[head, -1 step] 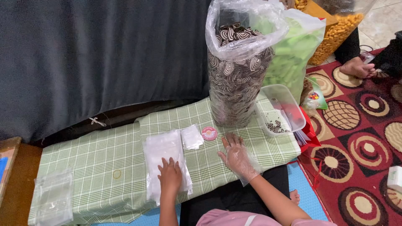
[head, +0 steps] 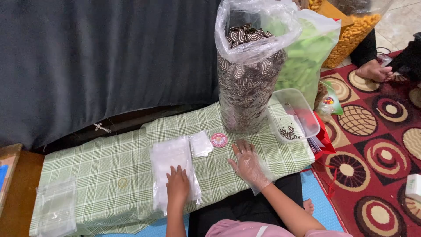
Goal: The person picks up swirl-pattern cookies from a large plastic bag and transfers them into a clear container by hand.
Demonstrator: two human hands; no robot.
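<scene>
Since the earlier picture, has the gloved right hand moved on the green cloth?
No. The right hand lies flat in the same place, just below the tall bag of brown swirl snacks and right of the round pink sticker.

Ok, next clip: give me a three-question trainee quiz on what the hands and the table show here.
1. True or false: the right hand wears a clear plastic glove.
2. What does the left hand rest on? A) the stack of clear plastic pouches B) the round pink sticker C) the clear plastic tub
3. What fills the tall clear bag standing on the green checked cloth?

Key
1. True; it lies flat and open on the cloth.
2. A; the bare palm presses on the stack.
3. Brown snacks with a pale swirl pattern, packed nearly to the top.
</scene>
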